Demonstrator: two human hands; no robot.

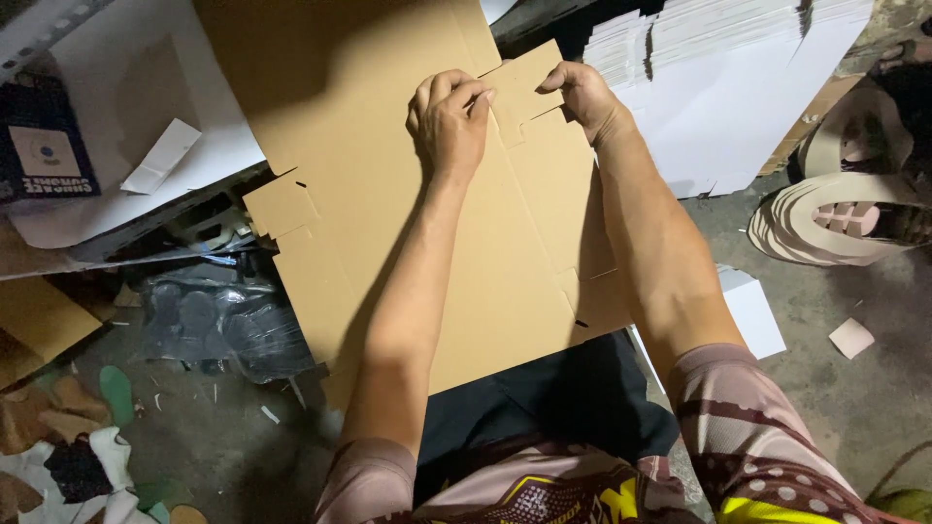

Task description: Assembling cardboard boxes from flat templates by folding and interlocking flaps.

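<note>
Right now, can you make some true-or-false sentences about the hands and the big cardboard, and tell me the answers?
1. Both hands pinch a small flap of the brown cardboard sheet. True: left hand, right hand.
2. The cardboard is bright blue. False: it is plain brown.
3. A stack of white sheets lies to the right. True.
4. The right hand holds scissors. False: it grips only the cardboard flap.

Looks like a box-making workshop: stacked white die-cut sheets (pixel 738 68), cardboard offcuts (pixel 852 338) and scraps over a bare concrete floor (pixel 825 388).
</note>
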